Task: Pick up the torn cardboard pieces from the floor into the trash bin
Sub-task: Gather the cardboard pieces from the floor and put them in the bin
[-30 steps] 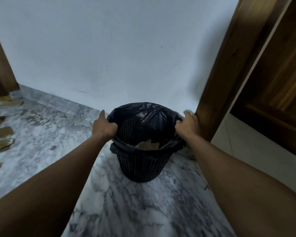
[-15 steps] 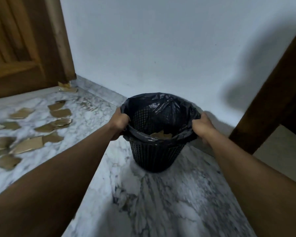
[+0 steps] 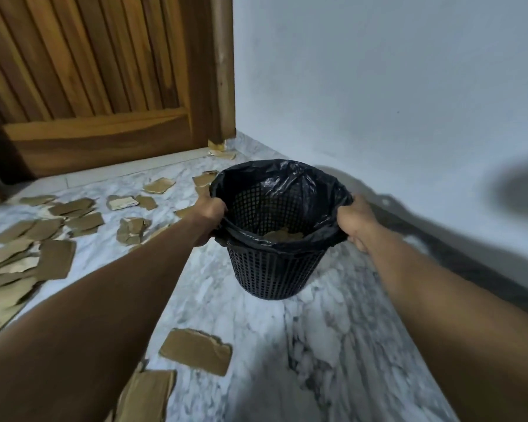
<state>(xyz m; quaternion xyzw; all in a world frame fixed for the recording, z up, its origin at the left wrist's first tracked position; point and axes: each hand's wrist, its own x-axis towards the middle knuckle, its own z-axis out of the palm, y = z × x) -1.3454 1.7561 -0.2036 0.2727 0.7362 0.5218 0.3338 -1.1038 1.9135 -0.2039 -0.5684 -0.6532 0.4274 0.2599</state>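
Observation:
A black mesh trash bin lined with a black plastic bag is held just above the marble floor, in front of me. My left hand grips its left rim and my right hand grips its right rim. A piece of brown cardboard lies inside the bin. Several torn cardboard pieces are scattered over the floor to the left, and one larger piece lies near my left forearm.
A wooden door with its frame stands at the back left. A pale wall runs along the right with a marble skirting. More cardboard lies at the bottom edge.
The view has swung left while both hands carry the bin that way. The wooden door and many more cardboard pieces have come into sight; the doorframe on the right has gone.

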